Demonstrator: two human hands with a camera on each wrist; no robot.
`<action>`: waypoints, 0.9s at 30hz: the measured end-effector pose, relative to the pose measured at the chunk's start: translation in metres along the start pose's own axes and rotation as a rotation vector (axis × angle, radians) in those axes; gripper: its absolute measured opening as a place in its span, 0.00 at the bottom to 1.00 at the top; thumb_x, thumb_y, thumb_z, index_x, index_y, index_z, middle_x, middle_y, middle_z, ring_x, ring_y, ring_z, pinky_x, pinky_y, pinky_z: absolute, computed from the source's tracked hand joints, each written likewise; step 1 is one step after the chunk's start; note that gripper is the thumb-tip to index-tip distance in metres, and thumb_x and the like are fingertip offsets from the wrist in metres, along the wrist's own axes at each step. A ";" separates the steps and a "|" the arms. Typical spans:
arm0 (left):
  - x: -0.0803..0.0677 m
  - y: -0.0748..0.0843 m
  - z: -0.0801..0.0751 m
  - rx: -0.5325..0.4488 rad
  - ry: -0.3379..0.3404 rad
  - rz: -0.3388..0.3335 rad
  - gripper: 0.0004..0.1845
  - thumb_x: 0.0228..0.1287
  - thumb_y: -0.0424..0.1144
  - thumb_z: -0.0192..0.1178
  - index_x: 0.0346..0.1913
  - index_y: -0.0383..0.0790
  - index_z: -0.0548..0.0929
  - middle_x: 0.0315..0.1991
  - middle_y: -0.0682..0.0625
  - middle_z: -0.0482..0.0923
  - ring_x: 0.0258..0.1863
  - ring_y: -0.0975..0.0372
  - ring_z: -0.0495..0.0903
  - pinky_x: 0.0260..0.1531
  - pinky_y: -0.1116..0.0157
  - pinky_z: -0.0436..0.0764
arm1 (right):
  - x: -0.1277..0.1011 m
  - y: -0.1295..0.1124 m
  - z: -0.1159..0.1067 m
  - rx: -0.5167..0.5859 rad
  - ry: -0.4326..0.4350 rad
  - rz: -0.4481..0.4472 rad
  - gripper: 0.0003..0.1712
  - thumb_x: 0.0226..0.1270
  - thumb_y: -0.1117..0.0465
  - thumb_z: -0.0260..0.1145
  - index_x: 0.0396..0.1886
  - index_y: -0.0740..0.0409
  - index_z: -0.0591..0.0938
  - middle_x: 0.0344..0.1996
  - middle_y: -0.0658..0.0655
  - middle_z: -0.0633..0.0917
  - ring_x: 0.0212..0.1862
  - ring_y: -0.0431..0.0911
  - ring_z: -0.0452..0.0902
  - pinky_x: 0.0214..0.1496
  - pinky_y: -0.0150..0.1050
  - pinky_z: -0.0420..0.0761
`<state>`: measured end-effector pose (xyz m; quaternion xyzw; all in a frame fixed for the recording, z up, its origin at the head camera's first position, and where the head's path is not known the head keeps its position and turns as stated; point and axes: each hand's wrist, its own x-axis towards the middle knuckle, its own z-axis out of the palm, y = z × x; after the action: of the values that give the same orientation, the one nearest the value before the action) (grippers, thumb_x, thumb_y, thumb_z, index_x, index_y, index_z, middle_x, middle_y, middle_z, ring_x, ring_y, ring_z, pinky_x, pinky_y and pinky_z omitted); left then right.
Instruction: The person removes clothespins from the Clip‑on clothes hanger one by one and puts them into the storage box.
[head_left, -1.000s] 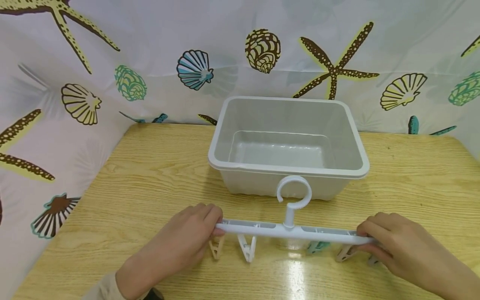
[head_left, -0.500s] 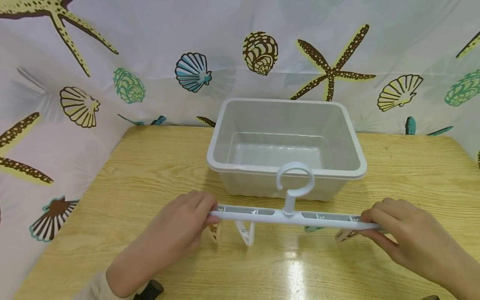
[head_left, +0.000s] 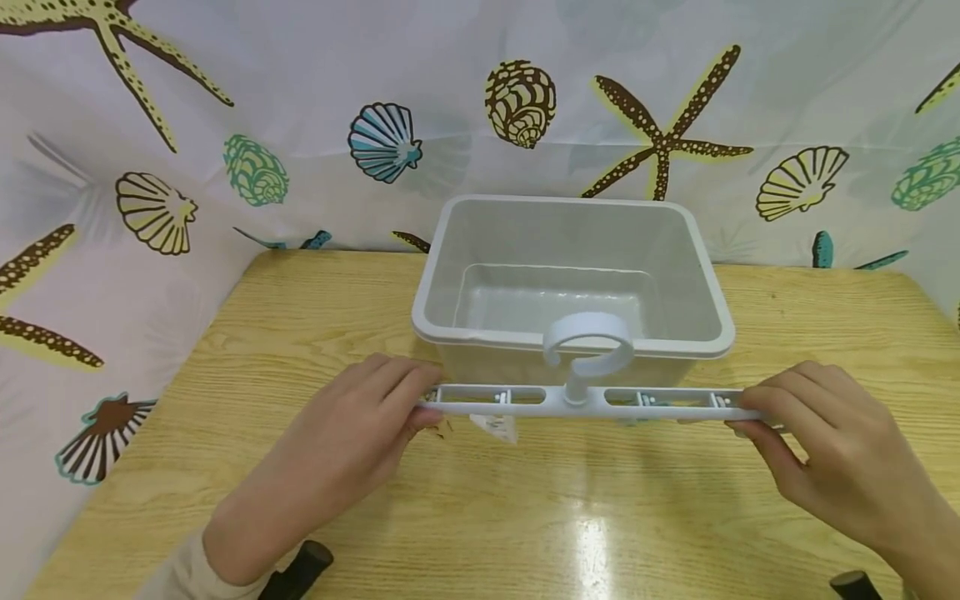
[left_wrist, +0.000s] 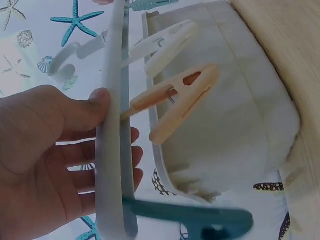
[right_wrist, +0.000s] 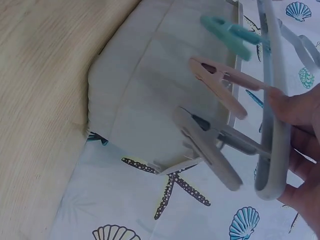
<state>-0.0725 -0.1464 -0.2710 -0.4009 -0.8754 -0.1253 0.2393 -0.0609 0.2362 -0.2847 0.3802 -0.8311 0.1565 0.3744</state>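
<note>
A white clip hanger with a round hook is held level above the wooden table, just in front of the grey tub. My left hand pinches its left end, thumb against the bar. My right hand pinches its right end, fingers on the bar. Several pegs hang under the bar: an orange peg, a white peg and a teal peg by the left hand; a teal peg, a pink peg and a grey peg by the right.
The grey plastic tub stands open and empty at the back middle of the table. A curtain printed with shells and starfish closes off the back and left. Two dark knobs show at the near edge.
Both hands have lifted the hanger off the table and carried it toward the tub. The pegs now hang free instead of resting on the wood.
</note>
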 end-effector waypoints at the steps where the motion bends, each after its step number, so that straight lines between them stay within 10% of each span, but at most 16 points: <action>1: 0.002 0.001 0.000 -0.002 -0.001 0.003 0.27 0.76 0.53 0.34 0.46 0.36 0.77 0.39 0.50 0.79 0.34 0.58 0.76 0.33 0.62 0.78 | 0.001 0.000 0.001 0.003 0.016 -0.004 0.28 0.77 0.47 0.49 0.25 0.61 0.81 0.22 0.50 0.80 0.27 0.44 0.72 0.37 0.35 0.69; 13: 0.026 0.013 0.000 0.057 -0.011 0.049 0.17 0.63 0.43 0.65 0.46 0.33 0.79 0.42 0.46 0.79 0.39 0.55 0.77 0.40 0.59 0.78 | 0.007 -0.003 0.011 0.039 0.195 -0.004 0.26 0.75 0.52 0.54 0.23 0.67 0.80 0.20 0.56 0.80 0.24 0.49 0.71 0.36 0.34 0.70; 27: 0.045 0.032 0.013 0.309 0.040 0.085 0.26 0.79 0.52 0.34 0.37 0.37 0.76 0.29 0.47 0.73 0.29 0.54 0.70 0.31 0.60 0.73 | 0.016 -0.010 0.015 0.065 0.251 -0.015 0.25 0.74 0.53 0.55 0.23 0.68 0.79 0.21 0.57 0.80 0.24 0.48 0.69 0.29 0.32 0.69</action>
<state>-0.0779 -0.0918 -0.2576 -0.3935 -0.8615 0.0133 0.3208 -0.0683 0.2131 -0.2833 0.3761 -0.7692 0.2269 0.4641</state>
